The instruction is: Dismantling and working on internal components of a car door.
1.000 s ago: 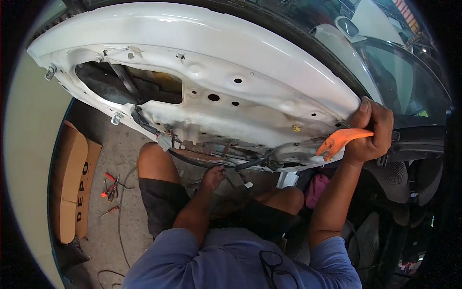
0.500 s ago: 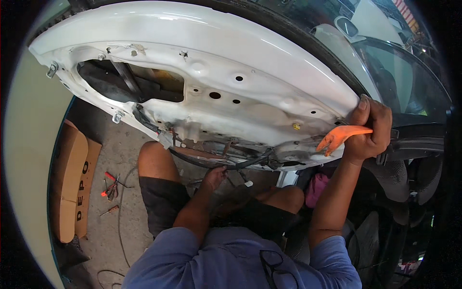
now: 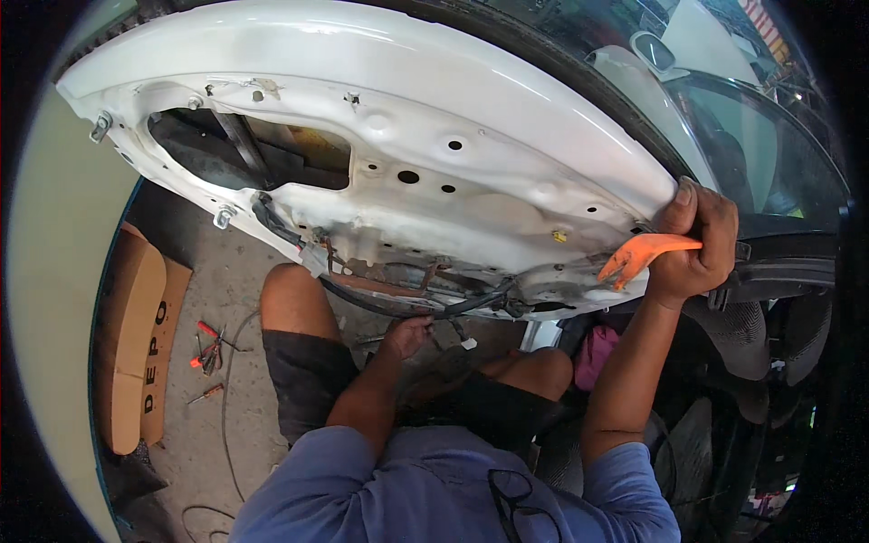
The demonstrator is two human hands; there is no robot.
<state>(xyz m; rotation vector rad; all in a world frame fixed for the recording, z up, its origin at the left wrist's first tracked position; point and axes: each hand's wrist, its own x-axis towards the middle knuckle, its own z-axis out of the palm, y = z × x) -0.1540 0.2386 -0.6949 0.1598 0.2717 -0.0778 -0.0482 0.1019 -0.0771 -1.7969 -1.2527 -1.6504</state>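
Observation:
A white car door, its inner panel bare, stands in front of me. My right hand is closed around an orange trim pry tool, and its thumb rests on the door's right edge. The tool's forked end points left over the inner panel. Low down in the middle, my left hand is closed at the door's bottom edge. Its fingertips touch or lie just below a black wiring harness; what they pinch is hidden. A white connector hangs to the right of that hand.
Several hand tools and a screwdriver lie on the concrete floor at left, beside a cable. Past them stands a cardboard box. Car seats and a pink bag are at right.
The door has shifted very slightly to the right. My left fingertips have risen a little toward the harness. My right hand keeps its hold on the pry tool.

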